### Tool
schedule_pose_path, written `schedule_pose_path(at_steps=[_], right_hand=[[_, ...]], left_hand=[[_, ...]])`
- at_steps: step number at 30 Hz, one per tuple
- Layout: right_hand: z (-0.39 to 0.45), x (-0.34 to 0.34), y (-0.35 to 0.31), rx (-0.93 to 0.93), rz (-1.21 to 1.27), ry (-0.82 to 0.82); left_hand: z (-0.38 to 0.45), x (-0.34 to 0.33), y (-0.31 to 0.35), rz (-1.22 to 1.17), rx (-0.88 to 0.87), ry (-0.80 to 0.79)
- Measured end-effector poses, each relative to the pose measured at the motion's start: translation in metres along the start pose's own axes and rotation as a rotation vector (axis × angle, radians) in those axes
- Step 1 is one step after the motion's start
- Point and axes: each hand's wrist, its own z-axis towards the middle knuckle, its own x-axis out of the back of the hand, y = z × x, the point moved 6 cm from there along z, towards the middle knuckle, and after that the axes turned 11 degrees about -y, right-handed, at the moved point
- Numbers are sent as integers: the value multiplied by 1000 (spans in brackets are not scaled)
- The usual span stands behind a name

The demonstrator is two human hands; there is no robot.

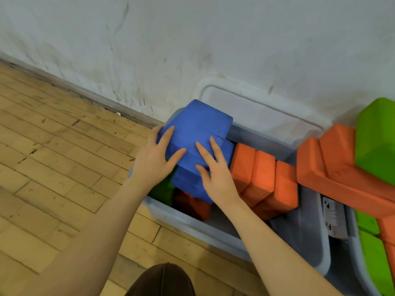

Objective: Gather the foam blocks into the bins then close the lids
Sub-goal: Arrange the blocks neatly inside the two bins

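A stack of blue foam blocks point(198, 133) sits at the left end of a translucent grey bin point(192, 225). My left hand point(156, 159) lies on the stack's left side with its fingers spread straight over the top. My right hand point(213, 171) presses flat on the front of the blue blocks. Several orange blocks point(265, 178) stand on edge in the bin's middle. A green block point(164, 191) and a dark orange one point(192, 204) lie low under my hands. The bin's lid point(256, 110) stands open against the wall.
A second bin point(354, 263) at the right holds green blocks point(374, 259), with long orange blocks point(333, 167) and a big green block point(378, 133) piled on top. A scuffed white wall runs behind. Wooden floor spreads to the left.
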Motion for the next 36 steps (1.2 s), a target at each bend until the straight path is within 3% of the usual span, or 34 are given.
schedule_pose_path(at_steps=[5,10,14,17,22,25,31,36], right_hand=[[-30,63,0,26,-10,146],[-54,108,21,-201,147,290],[-74,114,43,-294,96,292],[-84,113,54,-295,-69,276],[-80,97,53,-213,-264,224],[-74,92,52,-225,-237,229],[-72,92,53,-304,-354,211],[-73,93,40,-259,-167,206]], left_hand=[[0,-3,43,-73,-166,-25],[2,-19,98,-157,-254,20],[11,-36,109,-63,-353,-10],[9,-59,77,115,-230,-129],[-9,-109,21,344,60,-556],[-6,-117,11,374,110,-616],[-1,-109,16,380,85,-568],[5,-78,47,355,-207,-330]])
